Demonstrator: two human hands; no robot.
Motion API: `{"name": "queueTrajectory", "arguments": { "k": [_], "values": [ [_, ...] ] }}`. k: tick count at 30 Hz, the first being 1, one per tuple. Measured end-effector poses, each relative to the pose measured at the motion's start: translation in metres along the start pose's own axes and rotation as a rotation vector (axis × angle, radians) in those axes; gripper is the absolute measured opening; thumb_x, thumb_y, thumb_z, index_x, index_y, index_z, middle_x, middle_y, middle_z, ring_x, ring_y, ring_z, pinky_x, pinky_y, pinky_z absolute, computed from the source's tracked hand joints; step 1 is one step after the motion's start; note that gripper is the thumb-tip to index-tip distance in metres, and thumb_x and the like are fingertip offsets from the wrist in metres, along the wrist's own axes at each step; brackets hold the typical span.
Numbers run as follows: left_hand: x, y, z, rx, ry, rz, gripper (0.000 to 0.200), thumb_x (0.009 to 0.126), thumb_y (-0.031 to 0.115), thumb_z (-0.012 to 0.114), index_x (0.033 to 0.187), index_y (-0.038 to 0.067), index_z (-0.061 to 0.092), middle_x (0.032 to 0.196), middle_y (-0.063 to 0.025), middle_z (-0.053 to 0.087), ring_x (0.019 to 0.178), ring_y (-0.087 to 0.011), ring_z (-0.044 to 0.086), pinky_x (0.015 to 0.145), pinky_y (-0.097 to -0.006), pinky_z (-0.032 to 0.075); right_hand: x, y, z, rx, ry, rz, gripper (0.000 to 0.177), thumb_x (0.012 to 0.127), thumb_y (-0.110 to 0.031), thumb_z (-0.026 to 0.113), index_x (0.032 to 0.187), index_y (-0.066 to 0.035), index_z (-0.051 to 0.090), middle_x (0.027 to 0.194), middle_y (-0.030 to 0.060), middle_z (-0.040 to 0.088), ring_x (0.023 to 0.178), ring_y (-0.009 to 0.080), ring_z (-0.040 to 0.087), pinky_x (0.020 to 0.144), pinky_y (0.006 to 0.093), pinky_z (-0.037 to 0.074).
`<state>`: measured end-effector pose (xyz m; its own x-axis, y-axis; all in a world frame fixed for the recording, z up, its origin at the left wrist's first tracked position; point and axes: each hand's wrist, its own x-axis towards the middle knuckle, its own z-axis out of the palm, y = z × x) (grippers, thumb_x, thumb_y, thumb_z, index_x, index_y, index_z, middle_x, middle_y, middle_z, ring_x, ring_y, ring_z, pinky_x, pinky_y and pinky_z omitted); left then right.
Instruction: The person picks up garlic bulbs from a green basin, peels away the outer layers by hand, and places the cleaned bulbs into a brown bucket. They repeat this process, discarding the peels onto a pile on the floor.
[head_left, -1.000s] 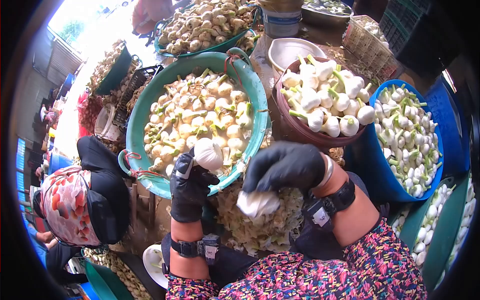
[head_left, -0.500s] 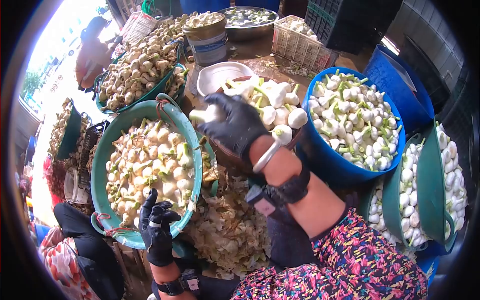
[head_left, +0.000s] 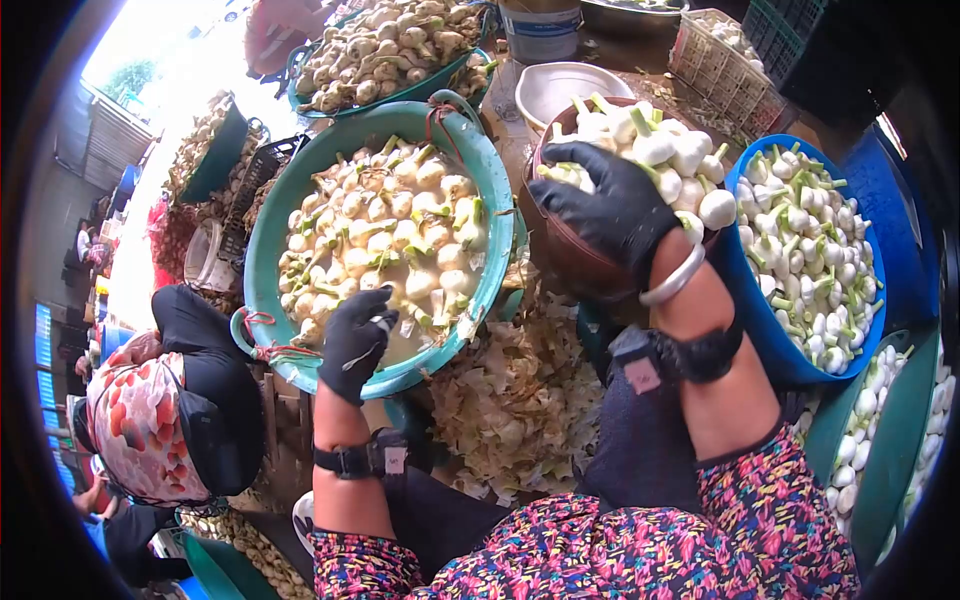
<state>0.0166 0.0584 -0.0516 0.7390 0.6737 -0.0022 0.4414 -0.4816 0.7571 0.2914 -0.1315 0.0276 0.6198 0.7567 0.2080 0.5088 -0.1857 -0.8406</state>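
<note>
My left hand (head_left: 355, 345), in a black glove, is at the near rim of a teal tub (head_left: 262, 290) of garlic bulbs in cloudy water. Its fingers are apart and nothing shows in them. My right hand (head_left: 615, 205), also gloved, is over the left side of a brown bucket (head_left: 575, 250) heaped with clean white garlic (head_left: 690, 155). Between its thumb and forefinger is a pale garlic bulb (head_left: 570, 176), partly hidden by the fingers.
A blue tub (head_left: 875, 330) of white garlic stands right of the bucket, and a white basin (head_left: 530, 92) behind it. Peeled skins (head_left: 520, 400) are piled below. Unpeeled garlic (head_left: 390, 50) fills a rear tub. Another person (head_left: 150, 420) is at the left.
The view has shifted, so the tubs appear farther right and higher. My right hand has carried the bulb from between the teal tub and bucket to the bucket's left side.
</note>
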Motion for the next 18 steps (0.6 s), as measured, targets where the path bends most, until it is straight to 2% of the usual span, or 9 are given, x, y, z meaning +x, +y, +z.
{"name": "queueTrajectory", "arguments": {
  "k": [2, 5, 8, 11, 13, 15, 16, 17, 18],
  "values": [
    [0.016, -0.003, 0.012, 0.476, -0.168, 0.088, 0.039, 0.07, 0.002, 0.06, 0.108, 0.012, 0.063, 0.098, -0.0108, 0.061, 0.087, -0.0238, 0.058, 0.075, -0.0326, 0.046, -0.023, -0.016, 0.04, 0.546, -0.212, 0.145, 0.039, 0.079, -0.029, 0.068, 0.105, -0.001, 0.059, 0.078, 0.0097, 0.064, 0.068, 0.0099, 0.056, 0.065, 0.0266, 0.047],
    [0.032, -0.009, 0.04, 0.991, -0.424, -0.007, 0.039, 0.075, 0.013, 0.053, 0.105, 0.035, 0.064, 0.131, -0.013, 0.043, 0.116, -0.0352, 0.044, 0.096, -0.0476, 0.033, -0.044, -0.015, 0.074, 0.667, -0.386, 0.187, 0.042, 0.078, -0.033, 0.068, 0.102, 0.0, 0.06, 0.08, 0.0114, 0.065, 0.071, 0.0132, 0.059, 0.067, 0.029, 0.048],
    [0.034, -0.024, 0.035, 0.983, -0.322, 0.1, 0.037, 0.074, 0.01, 0.057, 0.103, 0.03, 0.066, 0.123, -0.0128, 0.051, 0.108, -0.0334, 0.051, 0.093, -0.044, 0.039, -0.045, 0.002, 0.088, 0.478, -0.413, 0.196, 0.047, 0.076, -0.036, 0.069, 0.105, 0.0, 0.06, 0.081, 0.0145, 0.065, 0.074, 0.0183, 0.063, 0.07, 0.0314, 0.049],
    [0.034, -0.051, 0.011, 0.046, 0.0, 0.093, 0.032, 0.076, -0.002, 0.057, 0.105, 0.008, 0.064, 0.097, -0.0086, 0.064, 0.085, -0.0233, 0.061, 0.076, -0.0316, 0.049, -0.04, -0.003, 0.088, 0.278, -0.435, 0.191, 0.053, 0.073, -0.037, 0.071, 0.11, -0.001, 0.058, 0.088, 0.0181, 0.065, 0.076, 0.023, 0.064, 0.072, 0.0325, 0.05],
    [0.013, -0.011, -0.006, -0.569, 0.08, -0.149, 0.029, 0.081, 0.0, 0.054, 0.109, 0.001, 0.06, 0.101, -0.0086, 0.064, 0.085, -0.0192, 0.061, 0.074, -0.0297, 0.05, -0.045, 0.01, 0.113, 0.505, -0.429, 0.187, 0.062, 0.072, -0.034, 0.073, 0.12, -0.001, 0.052, 0.102, 0.0202, 0.061, 0.082, 0.0227, 0.063, 0.076, 0.033, 0.05],
    [-0.01, 0.017, -0.012, -0.722, 0.038, -0.102, 0.031, 0.082, 0.002, 0.054, 0.113, -0.001, 0.057, 0.106, -0.01, 0.062, 0.084, -0.0176, 0.061, 0.074, -0.0274, 0.05, -0.053, -0.007, 0.119, 0.575, -0.498, 0.336, 0.072, 0.07, -0.031, 0.074, 0.129, -0.003, 0.043, 0.114, 0.0207, 0.056, 0.09, 0.0217, 0.061, 0.08, 0.0334, 0.048],
    [-0.019, 0.026, -0.007, -0.466, 0.058, 0.004, 0.031, 0.083, 0.001, 0.054, 0.114, -0.001, 0.057, 0.11, -0.0123, 0.06, 0.086, -0.0185, 0.062, 0.076, -0.0272, 0.051, -0.055, -0.009, 0.126, 0.61, -0.493, 0.243, 0.075, 0.07, -0.03, 0.075, 0.131, -0.005, 0.041, 0.115, 0.0203, 0.055, 0.09, 0.0205, 0.06, 0.081, 0.033, 0.048],
    [-0.022, 0.037, -0.009, 0.241, 0.143, 0.501, 0.031, 0.084, -0.002, 0.054, 0.114, -0.001, 0.056, 0.112, -0.0138, 0.059, 0.089, -0.0194, 0.062, 0.078, -0.0277, 0.051, -0.058, -0.009, 0.134, 0.644, -0.486, 0.151, 0.078, 0.069, -0.029, 0.076, 0.134, -0.006, 0.038, 0.115, 0.0199, 0.055, 0.091, 0.0193, 0.06, 0.081, 0.0325, 0.048],
    [-0.027, 0.044, -0.003, 0.146, 0.158, 0.441, 0.03, 0.084, -0.003, 0.053, 0.114, -0.002, 0.056, 0.113, -0.0144, 0.059, 0.091, -0.0205, 0.062, 0.079, -0.0284, 0.052, -0.061, -0.012, 0.139, 0.818, -0.467, 0.202, 0.077, 0.066, -0.025, 0.077, 0.132, -0.008, 0.04, 0.112, 0.0188, 0.056, 0.094, 0.0176, 0.058, 0.083, 0.0304, 0.047]
  ]
}}
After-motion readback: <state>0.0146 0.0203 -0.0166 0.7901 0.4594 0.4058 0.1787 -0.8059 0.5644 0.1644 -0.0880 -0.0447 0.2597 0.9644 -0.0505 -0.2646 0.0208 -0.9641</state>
